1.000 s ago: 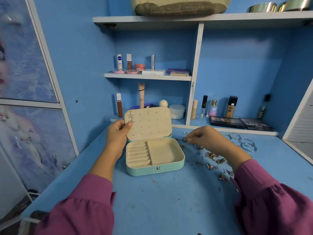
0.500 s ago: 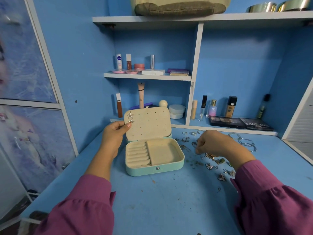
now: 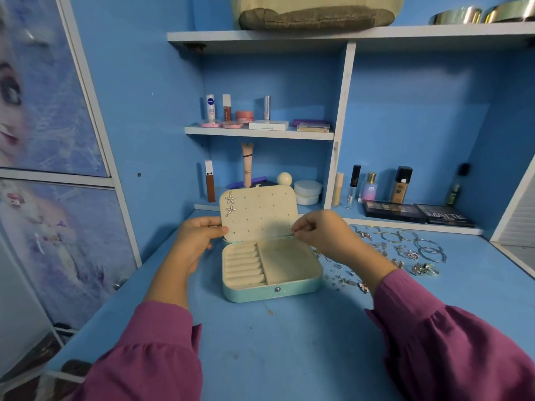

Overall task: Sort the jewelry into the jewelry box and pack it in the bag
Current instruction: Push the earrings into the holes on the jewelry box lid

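A mint-green jewelry box [image 3: 272,290] lies open on the blue desk, its cream lid [image 3: 260,215] standing upright. Two starfish earrings [image 3: 230,204] are pinned at the lid's top left. My left hand [image 3: 199,241] grips the lid's left edge. My right hand [image 3: 324,235] is at the lid's lower right corner, its fingertips pinched together on something too small to make out. Loose jewelry [image 3: 405,253], rings, earrings and silver bangles, is scattered on the desk to the right of the box. A beige bag [image 3: 315,10] sits on the top shelf.
Cosmetics fill the shelves behind the box: tubes and jars [image 3: 246,117] on the middle shelf, bottles [image 3: 373,186] and eyeshadow palettes [image 3: 417,215] on the low ledge. A white divider [image 3: 338,134] splits the shelving. The desk's front edge [image 3: 66,371] drops off at the lower left.
My right hand has moved left from the scattered jewelry to the lid's right edge, fingers pinched. My left hand has kept its hold on the lid.
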A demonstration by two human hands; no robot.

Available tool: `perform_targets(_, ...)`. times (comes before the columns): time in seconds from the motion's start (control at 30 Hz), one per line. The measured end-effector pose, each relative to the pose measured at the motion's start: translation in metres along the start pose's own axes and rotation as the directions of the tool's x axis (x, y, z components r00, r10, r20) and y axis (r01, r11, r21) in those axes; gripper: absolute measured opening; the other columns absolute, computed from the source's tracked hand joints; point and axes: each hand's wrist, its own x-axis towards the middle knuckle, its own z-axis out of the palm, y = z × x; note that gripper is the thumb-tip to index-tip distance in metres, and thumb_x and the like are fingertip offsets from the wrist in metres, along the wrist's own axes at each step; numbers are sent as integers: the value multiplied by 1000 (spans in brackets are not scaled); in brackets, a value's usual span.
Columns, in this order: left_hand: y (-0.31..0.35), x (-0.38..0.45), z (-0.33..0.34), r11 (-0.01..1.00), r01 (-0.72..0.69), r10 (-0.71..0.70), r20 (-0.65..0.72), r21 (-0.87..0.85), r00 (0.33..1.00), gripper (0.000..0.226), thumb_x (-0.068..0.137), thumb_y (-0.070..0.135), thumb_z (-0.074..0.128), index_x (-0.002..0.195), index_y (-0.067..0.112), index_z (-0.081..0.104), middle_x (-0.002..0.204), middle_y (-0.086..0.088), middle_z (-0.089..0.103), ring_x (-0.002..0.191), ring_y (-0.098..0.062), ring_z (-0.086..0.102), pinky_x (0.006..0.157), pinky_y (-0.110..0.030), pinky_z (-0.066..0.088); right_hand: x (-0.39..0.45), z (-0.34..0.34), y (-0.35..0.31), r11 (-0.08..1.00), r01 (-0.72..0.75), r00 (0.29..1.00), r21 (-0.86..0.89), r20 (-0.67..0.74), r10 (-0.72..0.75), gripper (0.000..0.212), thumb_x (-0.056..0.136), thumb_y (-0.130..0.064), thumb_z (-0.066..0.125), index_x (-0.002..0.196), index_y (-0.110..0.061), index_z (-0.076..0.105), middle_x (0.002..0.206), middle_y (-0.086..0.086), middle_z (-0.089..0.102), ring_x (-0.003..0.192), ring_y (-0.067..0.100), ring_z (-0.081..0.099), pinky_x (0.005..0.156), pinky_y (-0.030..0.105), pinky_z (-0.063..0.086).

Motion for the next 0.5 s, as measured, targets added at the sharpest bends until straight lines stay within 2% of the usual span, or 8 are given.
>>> perform_targets(0.13, 0, -1, -2, 1000, 2, -2, 7, 0, 1000, 21, 80, 1, 68, 87, 20, 73, 91, -1, 75, 79, -12, 62, 61, -26, 36, 11, 34, -23, 994, 84, 996, 63, -9, -84, 11, 88, -9, 62, 94, -11, 71, 84, -5, 64, 70, -1, 52, 58, 2, 38)
perform_targets(0.17, 0, -2, -2, 1000, 1, -1, 9, 1, 1000, 21, 80, 1, 69, 87, 20, 73, 91, -1, 75, 79, -12, 63, 61, -27, 36, 14, 42, -28, 992, 110, 994, 63, -16, -109, 11, 87, -8, 62, 93, -10, 71, 85, -3, 64, 71, 1, 51, 60, 4, 38)
perform_targets(0.27, 1, -2, -3, 1000, 2, -1, 10, -10, 1000, 20, 79, 1, 70, 86, 19, 74, 90, -2, 75, 80, -14, 63, 61, -27, 35, 28, 66, -41, 988, 156, 986, -8, -61, -156, 11, 86, -10, 63, 90, -14, 73, 89, -1, 63, 83, 12, 53, 73, 23, 42)
perform_targets(0.37, 2, -3, -2, 1000, 0, 0, 9, -14, 1000, 21, 79, 0, 70, 85, 19, 74, 87, -2, 75, 77, -13, 62, 60, -26, 34, 37, 80, -49, 978, 189, 971, -86, -131, -199, 12, 86, -12, 63, 90, -18, 73, 97, 3, 67, 95, 21, 56, 85, 36, 45)
perform_targets(0.5, 3, -5, -1, 1000, -11, 11, 10, -25, 1000, 22, 79, -1, 70, 83, 20, 73, 80, 2, 75, 72, -11, 61, 60, -26, 35, 40, 83, -56, 959, 220, 956, -177, -156, -248, 16, 90, -14, 59, 96, -19, 73, 104, 3, 66, 99, 23, 53, 86, 38, 42)
